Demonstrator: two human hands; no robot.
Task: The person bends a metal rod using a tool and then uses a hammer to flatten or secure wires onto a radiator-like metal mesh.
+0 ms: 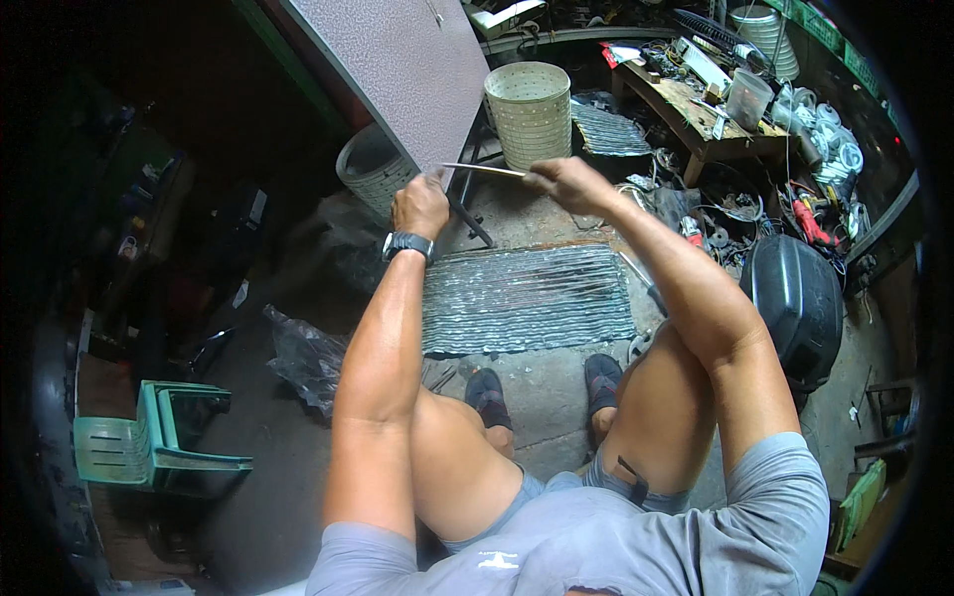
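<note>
My right hand (pixel 574 186) is closed around one end of a thin, light-coloured rod (pixel 487 170). The rod points left, and its far tip ends just above my left hand (pixel 421 207). That hand, with a dark watch on its wrist, is closed at the lower corner of a tilted panel (pixel 407 70) with a pale, speckled face. What its fingers hold, if anything, is hidden. Below both hands, a ribbed grey-green mat (pixel 527 298) lies on the floor in front of my feet.
A cream woven-pattern basket (pixel 529 114) stands beyond my hands, with a second basket (pixel 370 164) behind the panel. At right are a cluttered wooden table (pixel 686 124) and a black case (pixel 792 308). Clear plastic sheeting (pixel 303 358) and a green plastic chair (pixel 149 437) are at left.
</note>
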